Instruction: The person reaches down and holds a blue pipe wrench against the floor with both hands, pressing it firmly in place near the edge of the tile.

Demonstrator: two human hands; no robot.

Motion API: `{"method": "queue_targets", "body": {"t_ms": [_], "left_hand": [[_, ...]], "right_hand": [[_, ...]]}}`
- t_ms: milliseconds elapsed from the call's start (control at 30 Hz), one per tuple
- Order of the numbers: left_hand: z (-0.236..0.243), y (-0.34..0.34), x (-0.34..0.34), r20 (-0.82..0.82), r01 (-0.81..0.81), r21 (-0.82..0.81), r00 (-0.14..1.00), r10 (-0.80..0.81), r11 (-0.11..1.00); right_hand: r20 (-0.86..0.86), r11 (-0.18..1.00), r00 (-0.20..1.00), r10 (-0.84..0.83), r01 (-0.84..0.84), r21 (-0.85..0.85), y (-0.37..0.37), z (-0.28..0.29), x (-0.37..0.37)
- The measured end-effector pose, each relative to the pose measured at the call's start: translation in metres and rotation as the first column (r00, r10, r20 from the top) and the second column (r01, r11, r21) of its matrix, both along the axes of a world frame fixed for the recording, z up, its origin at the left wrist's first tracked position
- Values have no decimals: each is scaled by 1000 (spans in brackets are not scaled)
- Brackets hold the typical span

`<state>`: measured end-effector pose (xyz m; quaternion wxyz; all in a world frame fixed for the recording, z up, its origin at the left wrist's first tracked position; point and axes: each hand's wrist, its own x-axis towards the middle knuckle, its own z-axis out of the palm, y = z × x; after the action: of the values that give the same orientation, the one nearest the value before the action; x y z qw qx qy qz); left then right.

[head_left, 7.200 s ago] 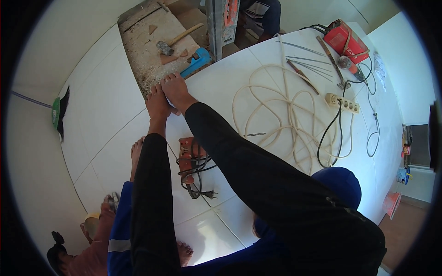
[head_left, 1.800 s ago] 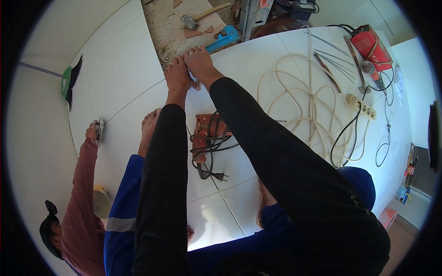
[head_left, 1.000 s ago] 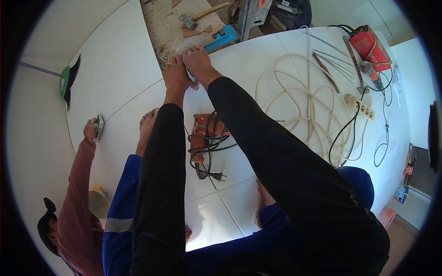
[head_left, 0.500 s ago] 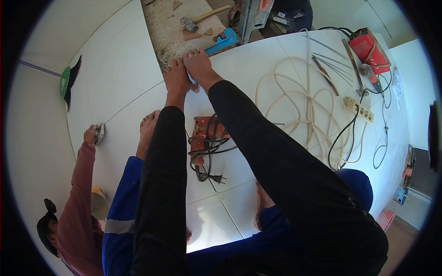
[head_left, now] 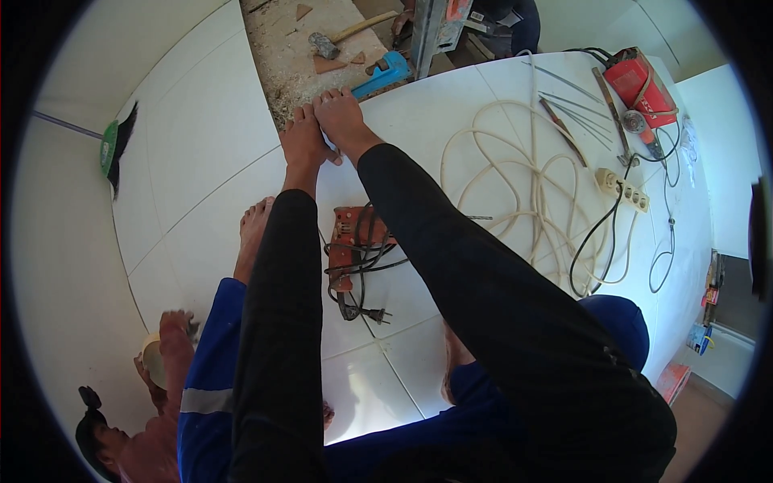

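My left hand [head_left: 304, 146] and my right hand [head_left: 341, 121] lie side by side, touching, at the far edge of a white floor tile [head_left: 403, 119]. Their fingers curl over that edge and seem to grip it; the fingertips are hidden. Just beyond my right hand, a blue pipe wrench [head_left: 382, 75] lies across the border between tile and rough ground. An orange power drill [head_left: 354, 233], its black cord wrapped about it, rests on the tiles between my black-sleeved forearms, partly covered by the right sleeve.
On the rough ground lie a hammer [head_left: 326, 46] and tile shards. To the right are a tangled white cable [head_left: 535, 189], a power strip [head_left: 622, 190], metal rods, an angle grinder [head_left: 642, 131] and a red machine [head_left: 642, 87]. At left, a co-worker [head_left: 153, 435] crouches by a bucket; a broom [head_left: 113, 149] leans.
At the left, the co-worker's hand has drawn back from the tiles toward the bucket. My hands stay at the tile edge; the view has shifted slightly.
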<state>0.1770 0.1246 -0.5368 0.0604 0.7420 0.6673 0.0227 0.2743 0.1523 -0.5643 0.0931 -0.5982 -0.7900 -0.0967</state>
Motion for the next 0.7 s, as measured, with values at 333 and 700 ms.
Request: {"method": "queue_targets", "body": {"t_ms": [333, 700], "left_hand": [[-1, -1, -3, -6, 0, 13, 1000, 0, 1000], [-3, 0, -7, 11, 17, -5, 1000, -17, 1000]], "right_hand": [[-15, 995, 1000, 19, -21, -100, -1, 6, -2], [-16, 991, 999, 40, -41, -128, -4, 8, 1]]}}
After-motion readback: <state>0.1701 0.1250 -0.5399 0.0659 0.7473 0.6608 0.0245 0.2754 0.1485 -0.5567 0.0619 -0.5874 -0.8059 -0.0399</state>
